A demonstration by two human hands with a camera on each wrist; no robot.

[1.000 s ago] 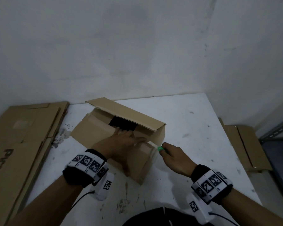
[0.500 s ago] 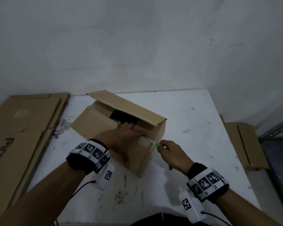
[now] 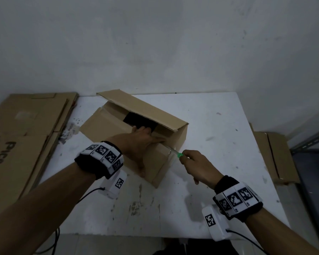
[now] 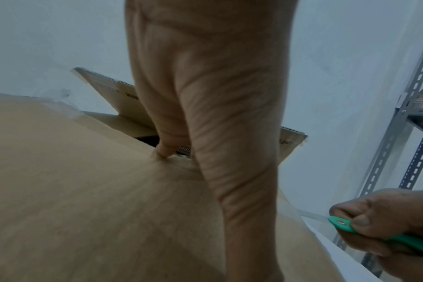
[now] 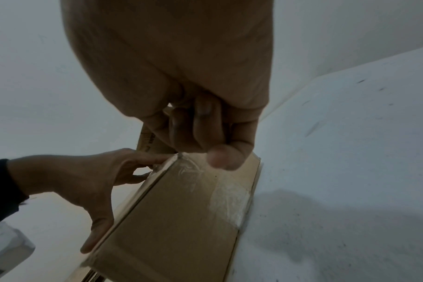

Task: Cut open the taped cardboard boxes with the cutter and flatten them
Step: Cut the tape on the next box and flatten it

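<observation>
The cardboard box [image 3: 118, 129] sits a bit left of centre on the white table [image 3: 219, 144], turned at an angle, with its far flap [image 3: 142, 109] standing up and a dark gap showing inside. Clear tape [image 5: 227, 196] is stuck down the end face nearest your right side, wrinkled up near the top edge.

Your left hand [image 3: 140, 144] is spread flat over the near top flap, fingers mostly straight with the tips bending over the flap's edge into the opening and the thumb down the near side, so it's pressing the box, not really grabbing it. Your right hand [image 3: 197, 164] is wrapped tight around the green cutter [image 3: 179, 154], thumb and forefinger pinching near its front end, tip right at the top corner of that taped end. The blade itself is too small to make out.

Flattened cardboard sheets [image 3: 22, 137] lie stacked off the left edge of the table, and more cardboard [image 3: 272, 155] sits low on the right, next to a metal shelf [image 4: 399, 133].
</observation>
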